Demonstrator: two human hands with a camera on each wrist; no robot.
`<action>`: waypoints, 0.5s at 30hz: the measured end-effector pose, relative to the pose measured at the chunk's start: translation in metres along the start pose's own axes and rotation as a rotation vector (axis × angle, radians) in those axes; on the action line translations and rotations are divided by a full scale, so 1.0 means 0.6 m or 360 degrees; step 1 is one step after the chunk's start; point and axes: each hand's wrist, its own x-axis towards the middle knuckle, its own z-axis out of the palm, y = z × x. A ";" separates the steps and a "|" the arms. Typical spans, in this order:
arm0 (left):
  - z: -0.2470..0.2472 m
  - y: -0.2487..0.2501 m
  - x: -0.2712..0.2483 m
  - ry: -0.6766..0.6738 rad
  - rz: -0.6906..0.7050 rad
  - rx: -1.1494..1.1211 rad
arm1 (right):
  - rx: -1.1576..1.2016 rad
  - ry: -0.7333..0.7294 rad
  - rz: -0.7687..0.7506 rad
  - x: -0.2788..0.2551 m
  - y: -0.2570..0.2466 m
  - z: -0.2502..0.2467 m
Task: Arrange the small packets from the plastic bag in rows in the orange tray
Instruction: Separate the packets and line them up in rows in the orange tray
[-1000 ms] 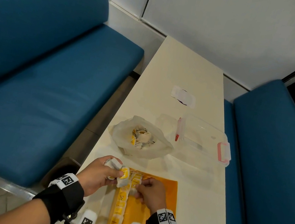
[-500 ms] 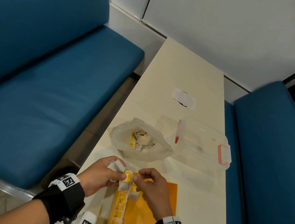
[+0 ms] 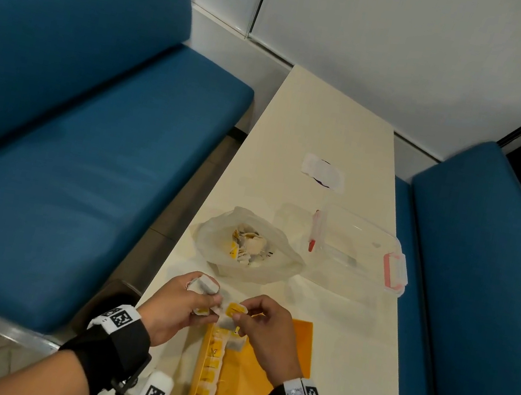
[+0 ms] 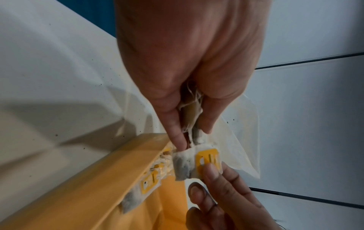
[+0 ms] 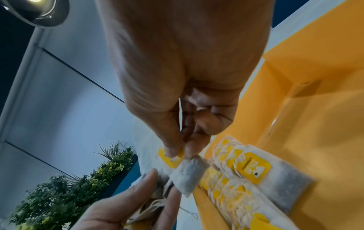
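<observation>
Cream table (image 3: pixel 312 130): my right hand (image 3: pixel 263 333) pinches one packet (image 3: pixel 233 314) above orange tray (image 3: pixel 298 350); left hand (image 3: pixel 177 308) grips spare packets (image 3: pixel 203 285).

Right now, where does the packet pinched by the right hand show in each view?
Head: the packet sits lower centre, between both hands, above the orange tray.
Left wrist: lower centre-right, yellow tag facing the camera.
Right wrist: centre, low, under the fingertips.
Shared landmark: the row of packets along the tray's wall.
</observation>
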 end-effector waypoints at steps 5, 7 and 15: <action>-0.004 0.001 0.000 0.0054 0.0030 -0.0026 | 0.0020 -0.0025 -0.0051 -0.012 0.002 -0.017; -0.006 0.003 -0.001 0.0066 0.0037 -0.0027 | -0.0005 -0.0050 -0.0087 -0.015 0.006 -0.025; -0.013 0.002 -0.004 0.0044 0.0015 -0.0033 | 0.0129 -0.0060 0.0131 -0.016 0.033 -0.046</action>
